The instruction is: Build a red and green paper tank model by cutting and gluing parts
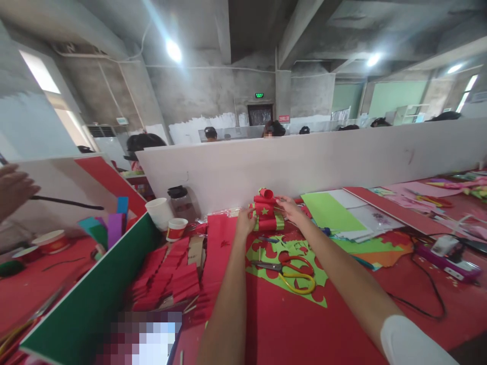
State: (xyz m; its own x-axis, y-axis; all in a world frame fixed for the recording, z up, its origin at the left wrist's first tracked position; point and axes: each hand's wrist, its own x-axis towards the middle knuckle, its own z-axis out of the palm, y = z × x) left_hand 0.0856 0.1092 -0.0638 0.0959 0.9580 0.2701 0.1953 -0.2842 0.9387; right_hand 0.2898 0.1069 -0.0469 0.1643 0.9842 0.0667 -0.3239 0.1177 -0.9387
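A red and green paper model with a star on its front stands at the far side of the red table, close to the white partition. My left hand holds its left side, fingers against the paper. On the upper right of the model, my right hand has its fingers pressed together at the red paper. Nearer to me lies a cut-out green sheet, with scissors with red and yellow handles on top of it.
Stacked red paper pieces, a paper cup and a dark-lidded jar are on the left by a green board. Green sheets and a purple power strip lie right. Another person's hand shows far left.
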